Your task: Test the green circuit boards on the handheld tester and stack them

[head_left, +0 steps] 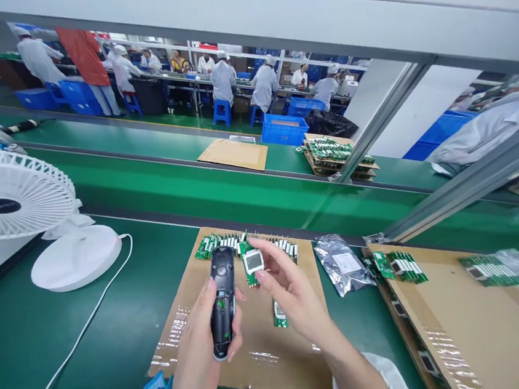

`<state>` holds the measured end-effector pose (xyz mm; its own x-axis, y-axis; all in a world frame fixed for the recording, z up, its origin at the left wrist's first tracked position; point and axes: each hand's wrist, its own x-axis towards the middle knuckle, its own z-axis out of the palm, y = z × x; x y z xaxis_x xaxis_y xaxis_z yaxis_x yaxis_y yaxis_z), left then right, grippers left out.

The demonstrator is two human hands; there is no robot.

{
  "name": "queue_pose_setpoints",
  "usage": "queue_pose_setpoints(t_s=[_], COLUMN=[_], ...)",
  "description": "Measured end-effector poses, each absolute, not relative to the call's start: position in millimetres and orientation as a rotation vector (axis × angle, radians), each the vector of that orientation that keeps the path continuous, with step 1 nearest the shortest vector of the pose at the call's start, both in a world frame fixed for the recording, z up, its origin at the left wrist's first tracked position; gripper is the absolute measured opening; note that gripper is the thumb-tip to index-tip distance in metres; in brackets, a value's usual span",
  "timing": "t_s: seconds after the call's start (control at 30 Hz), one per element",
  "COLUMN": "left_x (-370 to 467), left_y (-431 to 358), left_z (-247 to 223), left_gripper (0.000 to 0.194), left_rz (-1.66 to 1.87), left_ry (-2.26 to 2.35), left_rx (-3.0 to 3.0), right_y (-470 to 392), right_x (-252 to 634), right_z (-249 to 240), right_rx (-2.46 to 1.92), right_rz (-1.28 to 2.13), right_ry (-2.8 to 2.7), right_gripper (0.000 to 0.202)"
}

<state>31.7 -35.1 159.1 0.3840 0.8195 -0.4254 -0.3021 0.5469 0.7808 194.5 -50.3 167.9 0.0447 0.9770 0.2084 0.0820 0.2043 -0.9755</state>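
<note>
My left hand [202, 333] is closed round a black handheld device housing [223, 303], long and narrow, held upright with an open slot showing some green inside. Just to its right, my right hand [290, 284] pinches a small green circuit board [249, 270] with a white-framed grey screen on it. Board and housing are close together; whether they touch I cannot tell. Below my right fingers another circuit board [279, 315] lies on the cardboard sheet [259, 368]. Behind my hands stands a row of similar circuit boards [221, 244] along the far edge of the cardboard.
A white fan [75, 257] with a cable stands at left. To the right lie a silver antistatic bag [343, 263] and stacked cardboard sheets [443, 311] carrying boards. Beyond the conveyor [171, 191] are more stacked boards [336, 152]. A metal post [385, 116] rises at right; people work farther back.
</note>
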Motion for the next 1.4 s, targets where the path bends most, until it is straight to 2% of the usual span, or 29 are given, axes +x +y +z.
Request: queue_pose_setpoints(t_s=[0.1,0.23,0.43,0.57,0.67,0.73,0.8,0.93,1.07,1.2,1.4], left_x=[32,34,33,31,28,24,21,14,8,3,6], left_y=[-31,-25,-21,-21,-18,-15,-12,-7,-7,-9,-12], left_z=[160,153,138,130,127,127,125,106,69,46,49], left_gripper=[0.044,0.048,0.054,0.053,0.052,0.051,0.050,0.049,0.050,0.055,0.058], left_rz=[0.867,0.853,0.721,0.673,0.738,0.793,0.818,0.822,0.808,0.762,0.782], left_ry=[0.969,1.079,1.169,1.165,1.189,1.213,1.233,1.287,1.300,1.352,1.362], left_rx=[0.759,0.924,1.045,0.999,0.893,0.842,0.821,0.903,1.022,1.105,1.121], right_y=[-51,-51,-36,-28,-29,-28,-26,-16,-5,2,11], right_x=[209,219,211,188,177,188,217,301,340,339,345], right_z=[169,171,158,142,137,137,138,130,112,102,100], right_rx=[-1.214,-1.347,-1.250,-1.118,-1.145,-1.229,-1.378,-1.910,-1.920,-1.848,-1.796], right_rz=[1.053,1.022,1.085,1.133,1.072,1.004,0.824,0.178,0.122,0.043,-0.105], right_ry=[-1.433,-1.671,-1.284,-1.025,-1.092,-1.263,-1.474,-1.925,-2.223,-2.443,-2.592], right_gripper=[0.047,0.029,0.019,0.034,0.049,0.055,0.051,0.063,0.068,0.054,0.032])
